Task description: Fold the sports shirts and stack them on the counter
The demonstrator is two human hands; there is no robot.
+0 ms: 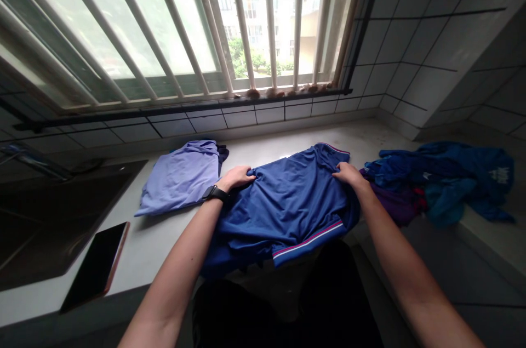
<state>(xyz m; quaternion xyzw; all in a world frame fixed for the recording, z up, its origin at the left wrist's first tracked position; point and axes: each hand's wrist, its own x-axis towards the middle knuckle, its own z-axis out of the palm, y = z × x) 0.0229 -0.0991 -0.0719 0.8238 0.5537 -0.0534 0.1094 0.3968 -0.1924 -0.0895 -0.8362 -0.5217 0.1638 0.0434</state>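
Observation:
A dark blue shirt [283, 205] with a red and white striped hem lies spread on the pale counter [156, 238], its near edge hanging over the front. My left hand [237, 177] pinches the shirt's far left edge; a black watch sits on that wrist. My right hand [348, 174] grips the shirt's far right edge near the collar. Both hands are closed on the cloth.
A folded light purple shirt [181, 178] lies left of the blue one. A heap of blue and purple clothes [435, 183] sits at the right. A dark phone [96, 266] lies near the front edge, beside a black sink [49, 222]. A barred window is behind.

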